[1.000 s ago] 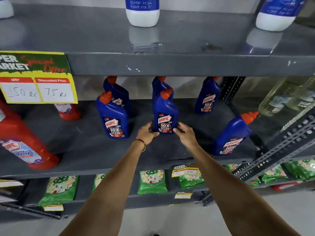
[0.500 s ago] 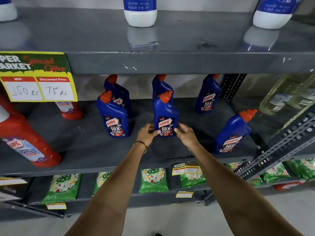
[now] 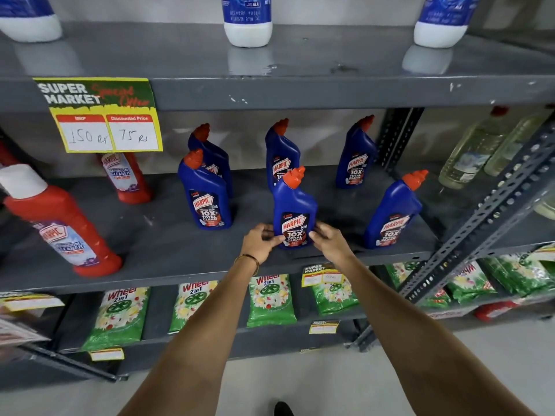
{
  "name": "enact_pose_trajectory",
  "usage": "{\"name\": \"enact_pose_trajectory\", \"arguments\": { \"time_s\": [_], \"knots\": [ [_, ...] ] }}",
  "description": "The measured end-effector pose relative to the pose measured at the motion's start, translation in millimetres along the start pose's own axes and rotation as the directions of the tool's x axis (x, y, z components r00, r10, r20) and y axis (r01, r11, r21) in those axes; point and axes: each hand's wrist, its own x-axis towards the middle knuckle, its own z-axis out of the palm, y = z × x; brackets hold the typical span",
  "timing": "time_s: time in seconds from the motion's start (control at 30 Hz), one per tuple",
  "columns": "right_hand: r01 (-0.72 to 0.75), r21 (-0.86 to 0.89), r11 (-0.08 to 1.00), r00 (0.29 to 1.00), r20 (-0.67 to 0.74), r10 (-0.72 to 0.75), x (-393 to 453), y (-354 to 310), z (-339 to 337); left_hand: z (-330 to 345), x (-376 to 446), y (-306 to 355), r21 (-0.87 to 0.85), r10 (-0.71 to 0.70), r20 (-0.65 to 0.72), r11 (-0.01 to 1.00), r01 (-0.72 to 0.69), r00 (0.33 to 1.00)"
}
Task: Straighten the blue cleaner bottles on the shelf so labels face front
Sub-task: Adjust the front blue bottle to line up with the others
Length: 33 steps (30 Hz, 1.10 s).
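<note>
Pulled nearer the front edge of the middle shelf since a second ago: centre blue cleaner bottle, upright, label forward. Clasped low at its base, left hand and right hand half-curled, fingertips on either side of the label. Five other blue bottles around it.

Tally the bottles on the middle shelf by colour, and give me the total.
Blue bottles: 6, the front middle one gripped by left hand and right hand
Red bottles: 2, one front left, one behind the price sign
Clear bottles: 2, at the far right
Total: 10
</note>
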Motion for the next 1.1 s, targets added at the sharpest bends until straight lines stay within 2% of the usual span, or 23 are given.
{"name": "enact_pose_trajectory", "arguments": {
  "time_s": [0.2,0.47,0.6,0.7,0.87,1.0,1.1],
  "knots": [
    [0.027,-0.039,0.999,1.000,-0.006,-0.027,-15.9,-1.0,-2.1,0.5,-13.5,-1.3,0.009,-0.008,0.015,1.000,0.008,1.000],
    [-0.008,-0.049,0.999,1.000,-0.005,0.008,-28.2,-2.5,-4.0,2.1,-21.5,-3.8,0.011,-0.001,0.017,1.000,0.001,1.000],
    [-0.042,0.009,0.999,0.999,-0.003,0.042,-30.5,-4.2,-4.0,1.0,-21.5,-5.5,0.029,0.014,0.035,0.999,-0.015,0.999],
    [-0.086,0.004,0.996,0.995,-0.056,0.086,-30.5,-0.5,-5.8,-4.0,-18.5,-10.2,0.046,0.000,0.020,0.999,-0.001,1.000],
    [-0.130,0.032,0.991,0.979,-0.157,0.133,-30.1,3.1,-2.4,-23.4,-16.0,-20.2,0.025,-0.028,-0.089,0.999,0.030,0.996],
    [-0.134,0.005,0.991,0.933,-0.337,0.128,-45.3,3.3,11.0,-49.8,-19.9,-35.4,0.027,-0.037,-0.123,0.999,0.041,0.992],
    [-0.109,0.061,0.992,0.898,-0.422,0.125,-60.1,3.4,25.7,-72.4,-23.5,-46.1,0.051,-0.030,-0.111,0.998,0.036,0.993]
  ]
}}
